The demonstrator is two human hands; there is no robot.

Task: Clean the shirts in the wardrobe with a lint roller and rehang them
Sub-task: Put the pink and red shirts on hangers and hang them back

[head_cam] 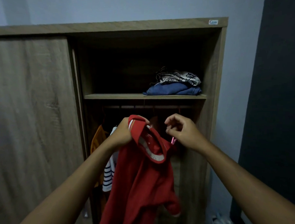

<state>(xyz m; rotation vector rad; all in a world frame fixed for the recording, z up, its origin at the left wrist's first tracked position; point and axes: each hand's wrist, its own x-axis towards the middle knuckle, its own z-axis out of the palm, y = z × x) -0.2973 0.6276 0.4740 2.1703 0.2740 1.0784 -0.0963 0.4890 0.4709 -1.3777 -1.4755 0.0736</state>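
- head view: the left hand is clenched around the collar of a red shirt, fingers wrapped tight over the bunched fabric, holding it up in front of the open wardrobe.
- the collar's white inner band curves down to the right of that fist, and the rest of the shirt hangs loose below, between the two forearms.
- the right hand is just right of the collar, fingers curled inward with thumb and fingertips close together; a pink hanger pokes out below the palm at the shirt's shoulder edge, and i cannot tell whether the fingers actually pinch it.
- behind the shirt, a striped shirt and an orange garment hang from the rail at the left side.
- on the shelf above lie folded blue clothes with a patterned cloth on top.
- the sliding door covers the wardrobe's left half.
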